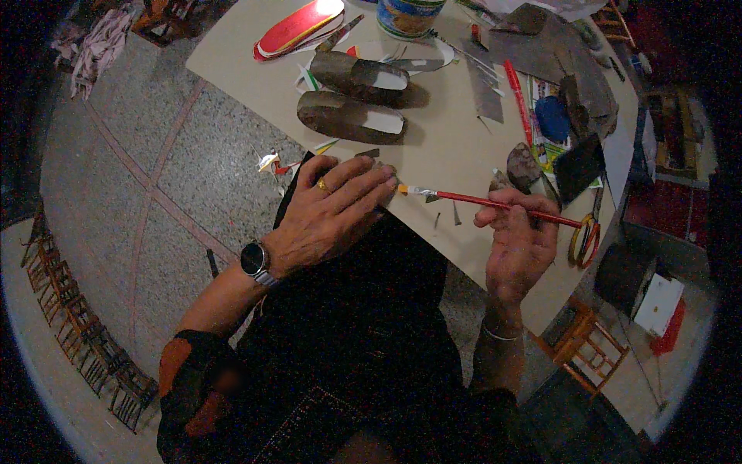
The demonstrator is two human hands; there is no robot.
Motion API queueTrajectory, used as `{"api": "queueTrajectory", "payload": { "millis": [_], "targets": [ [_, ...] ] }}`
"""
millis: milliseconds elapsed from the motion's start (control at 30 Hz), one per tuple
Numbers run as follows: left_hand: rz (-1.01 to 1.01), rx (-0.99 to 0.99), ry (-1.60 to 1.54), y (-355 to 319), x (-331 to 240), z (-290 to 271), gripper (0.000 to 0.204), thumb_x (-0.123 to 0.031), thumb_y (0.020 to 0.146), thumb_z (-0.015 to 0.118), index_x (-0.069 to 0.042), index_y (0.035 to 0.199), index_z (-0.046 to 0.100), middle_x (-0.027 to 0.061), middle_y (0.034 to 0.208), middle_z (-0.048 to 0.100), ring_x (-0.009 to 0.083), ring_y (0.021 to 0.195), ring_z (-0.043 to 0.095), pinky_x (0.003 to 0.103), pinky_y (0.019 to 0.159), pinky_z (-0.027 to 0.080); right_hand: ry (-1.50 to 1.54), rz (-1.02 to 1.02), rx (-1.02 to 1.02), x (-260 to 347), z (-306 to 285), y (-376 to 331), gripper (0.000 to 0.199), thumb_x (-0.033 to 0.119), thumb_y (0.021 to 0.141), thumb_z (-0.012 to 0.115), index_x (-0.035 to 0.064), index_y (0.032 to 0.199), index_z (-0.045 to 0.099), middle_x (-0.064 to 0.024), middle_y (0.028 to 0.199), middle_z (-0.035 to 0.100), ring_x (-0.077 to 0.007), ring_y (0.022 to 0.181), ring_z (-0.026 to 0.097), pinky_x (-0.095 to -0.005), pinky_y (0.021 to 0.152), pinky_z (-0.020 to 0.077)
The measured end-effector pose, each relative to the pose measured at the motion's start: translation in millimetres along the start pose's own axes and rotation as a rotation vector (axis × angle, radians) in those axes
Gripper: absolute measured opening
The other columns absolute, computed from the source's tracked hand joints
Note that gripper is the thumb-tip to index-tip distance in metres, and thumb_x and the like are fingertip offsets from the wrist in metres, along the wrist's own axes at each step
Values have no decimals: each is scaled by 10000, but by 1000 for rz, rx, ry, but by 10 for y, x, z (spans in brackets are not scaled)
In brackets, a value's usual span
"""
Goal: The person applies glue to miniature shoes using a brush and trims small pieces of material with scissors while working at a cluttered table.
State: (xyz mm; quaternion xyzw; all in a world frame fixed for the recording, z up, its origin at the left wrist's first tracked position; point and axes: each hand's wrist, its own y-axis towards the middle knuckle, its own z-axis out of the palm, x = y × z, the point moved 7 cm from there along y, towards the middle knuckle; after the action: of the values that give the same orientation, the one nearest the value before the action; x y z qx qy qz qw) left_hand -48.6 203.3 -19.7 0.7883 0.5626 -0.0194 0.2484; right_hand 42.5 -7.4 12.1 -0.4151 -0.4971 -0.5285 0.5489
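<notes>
My right hand (519,240) holds a thin paintbrush (473,199) by its red handle, fingers pinched round it. The brush's yellowish bristles point left and end close to the fingertips of my left hand (328,205). That hand lies palm down at the table's near edge, fingers stretched out; what is under the palm is hidden. It wears a ring and a wristwatch (253,259). Just beyond it, two dark brown shoes (340,114) with pale insides lie side by side on the table (433,155).
Red shoe soles (297,32) and a blue tin (410,17) stand at the far side. To the right are a red pen (518,100), a blue round object (552,117), a black flat piece (580,168) and scissors (586,241). A wooden chair (585,348) stands at lower right.
</notes>
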Motion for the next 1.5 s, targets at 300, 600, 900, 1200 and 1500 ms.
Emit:
{"api": "queueTrajectory", "payload": {
  "millis": [300, 600, 900, 1200, 1500],
  "targets": [
    [5, -13, 19, -12, 15, 23, 467, -164, 835, 670, -120, 1288, 567, 35, 1368, 540, 225, 1259, 488, 444, 1014, 364, -213, -57, 13, 30, -50, 3, 122, 51, 945, 528, 24, 1060, 497, -170, 924, 658, -198, 650, 646, -359, 654, 579],
    [11, -15, 13, -20, 11, 16, 455, -135, 836, 619, -113, 1288, 567, 43, 1372, 537, 224, 1256, 491, 449, 1012, 359, -151, 76, -105, 19, -39, 78, 81, 55, 943, 578, -8, 977, 542, -137, 919, 636, -179, 667, 646, -294, 622, 571],
    [-16, 50, 8, -11, 13, 14, 474, -124, 834, 607, -120, 1305, 553, 39, 1385, 532, 223, 1272, 486, 451, 1013, 350, -201, 30, -168, 60, -74, 106, 109, 70, 940, 595, -3, 990, 531, -110, 898, 641, -195, 593, 648, -313, 592, 585],
    [-4, 34, 12, -39, 38, 62, 498, -104, 803, 626, -142, 1297, 569, 54, 1400, 506, 228, 1269, 482, 465, 1024, 354, -208, 17, -170, 103, -64, 130, 158, 121, 941, 611, 6, 989, 514, -126, 820, 637, -209, 584, 659, -313, 529, 577],
    [10, -117, -2, -101, 77, -41, 543, -112, 751, 673, -243, 1275, 609, 74, 1037, 487, 252, 998, 488, 485, 1010, 382, -91, 76, -102, 68, 74, 227, 121, 110, 928, 621, 23, 963, 543, -97, 814, 639, -176, 597, 644, -305, 543, 558]
  ]
}}
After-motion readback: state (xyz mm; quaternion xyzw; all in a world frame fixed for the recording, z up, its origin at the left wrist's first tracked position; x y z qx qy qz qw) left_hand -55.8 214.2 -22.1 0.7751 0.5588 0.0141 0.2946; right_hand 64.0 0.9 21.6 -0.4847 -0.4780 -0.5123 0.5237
